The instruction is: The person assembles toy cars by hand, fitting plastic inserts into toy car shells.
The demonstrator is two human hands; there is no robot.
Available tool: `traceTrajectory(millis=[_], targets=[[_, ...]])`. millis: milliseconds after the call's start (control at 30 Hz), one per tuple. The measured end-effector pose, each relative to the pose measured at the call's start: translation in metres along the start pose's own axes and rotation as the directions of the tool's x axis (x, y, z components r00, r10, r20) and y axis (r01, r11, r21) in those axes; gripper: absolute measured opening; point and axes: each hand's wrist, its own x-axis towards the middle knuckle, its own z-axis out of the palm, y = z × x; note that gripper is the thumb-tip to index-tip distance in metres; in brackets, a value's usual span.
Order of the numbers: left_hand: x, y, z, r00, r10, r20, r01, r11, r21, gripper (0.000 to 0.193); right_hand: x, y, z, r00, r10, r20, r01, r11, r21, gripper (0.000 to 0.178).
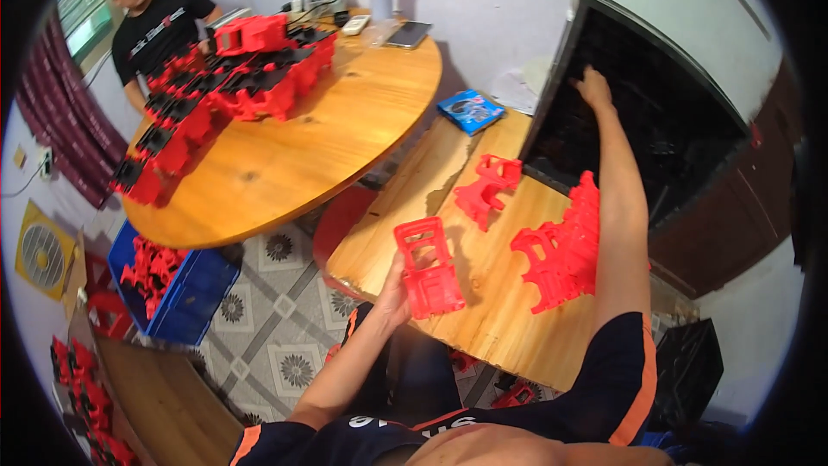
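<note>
My left hand (394, 292) is closed on the side of a red plastic frame (431, 280) with rectangular openings, held above the near edge of the wooden bench (509, 336). My right arm stretches forward to a large dark panel or open box with a thin rim (638, 112); which of the two I cannot tell. Against that dark area my right hand (593, 91) has its fingers apart, and nothing shows in them. Another red frame (487, 190) lies on the bench, and a cluster of red frames (561, 255) sits beside my right forearm.
A round wooden table (345, 121) holds rows of red frames with black parts (250, 86). Behind it is another person (159, 26). A blue crate (185, 293) of red pieces stands on the floor. A blue packet (470, 110) lies at the bench's far end.
</note>
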Motion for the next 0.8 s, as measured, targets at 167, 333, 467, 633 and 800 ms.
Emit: traceTrajectory(millis=[167,333,467,633,800], targets=[[-0.003,0.003,-0.012,0.999,0.011,0.038,-0.008,0.995,-0.097,0.070,-0.014,-0.020,-0.012,0.987,-0.136,0.081,0.123,0.982,0.140,0.059],[-0.004,0.001,-0.015,1.000,0.015,0.020,-0.012,0.991,-0.130,0.064,-0.067,-0.060,-0.085,0.986,-0.165,-0.028,0.162,0.983,-0.090,0.054],[-0.004,-0.005,-0.016,0.999,0.013,0.032,-0.008,0.988,-0.154,0.059,-0.148,-0.087,-0.157,0.961,-0.111,-0.253,0.102,0.994,-0.048,0.044],[-0.011,-0.001,-0.013,0.996,0.084,0.011,-0.083,0.992,-0.092,0.059,-0.325,-0.149,-0.181,0.992,0.009,0.124,-0.114,0.450,0.886,0.039],[-0.056,0.000,-0.005,0.984,0.171,-0.046,-0.170,0.985,0.020,0.066,-0.461,-0.165,-0.090,0.846,0.140,0.514,-0.522,0.024,0.853,0.041]])
